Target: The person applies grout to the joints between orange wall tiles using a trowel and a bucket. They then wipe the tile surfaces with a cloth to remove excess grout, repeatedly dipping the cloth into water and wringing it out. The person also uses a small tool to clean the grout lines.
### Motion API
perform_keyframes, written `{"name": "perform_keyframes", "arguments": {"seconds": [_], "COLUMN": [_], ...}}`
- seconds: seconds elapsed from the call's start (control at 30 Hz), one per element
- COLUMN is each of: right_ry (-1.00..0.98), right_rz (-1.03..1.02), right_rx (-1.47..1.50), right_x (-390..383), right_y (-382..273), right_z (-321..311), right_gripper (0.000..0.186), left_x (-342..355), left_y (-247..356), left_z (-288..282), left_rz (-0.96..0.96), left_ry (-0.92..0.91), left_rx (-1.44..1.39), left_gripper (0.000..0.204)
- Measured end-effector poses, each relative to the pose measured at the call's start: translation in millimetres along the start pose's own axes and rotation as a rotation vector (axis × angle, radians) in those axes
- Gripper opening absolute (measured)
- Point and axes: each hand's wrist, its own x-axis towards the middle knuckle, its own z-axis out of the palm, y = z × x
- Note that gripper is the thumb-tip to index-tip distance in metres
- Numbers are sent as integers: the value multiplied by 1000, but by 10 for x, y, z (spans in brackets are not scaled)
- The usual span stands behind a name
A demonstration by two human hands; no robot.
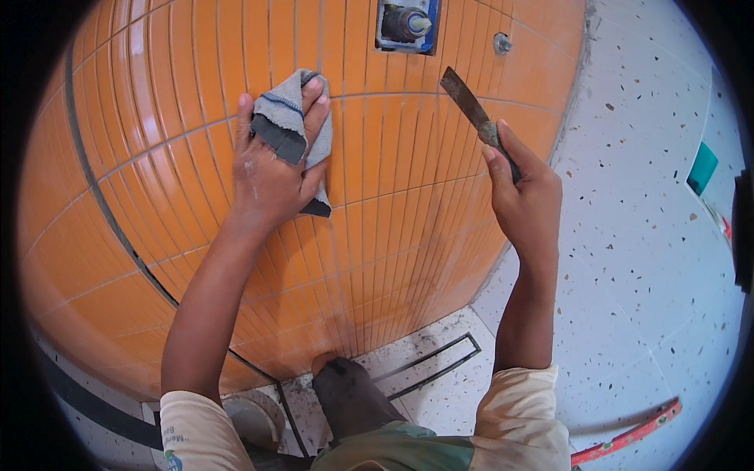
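Observation:
A wall of narrow orange tiles (377, 169) with pale grout lines fills the middle. Against its upper left part my left hand (269, 177) holds a folded grey cloth (316, 129) with dark patches, gripped between the fingers and pressed to the tiles. My right hand (528, 192) is closed around the handle of a scraper (468, 102). Its narrow, dark, stained blade points up and left, in front of the wall and seemingly apart from it. Part of the handle is hidden in my fist.
A blue box with a pipe fitting (408, 25) sits recessed at the top, beside a small metal outlet (503, 43). Speckled white tiles (620, 196) lie to the right. Below are a linear drain frame (440, 365), a bucket (255, 416) and a red level (628, 436).

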Motion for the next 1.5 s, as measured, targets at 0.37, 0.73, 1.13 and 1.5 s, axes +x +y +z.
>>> {"name": "perform_keyframes", "arguments": {"seconds": [0.37,0.73,1.13,1.5], "right_ry": [-36,-20,-98,-40], "right_rz": [32,-1,-20,50], "right_rx": [-66,-55,-128,-116], "right_x": [31,-30,1,126], "right_y": [-63,34,53,170], "right_z": [-3,-180,-202,-108], "right_gripper": [37,35,35,36], "left_x": [-13,5,-7,-2], "left_y": [-13,23,23,10], "left_z": [14,-2,21,17], "left_rz": [23,10,2,21], "left_ry": [20,23,31,42], "left_rx": [59,45,20,45], "left_gripper": [66,63,72,62]}}
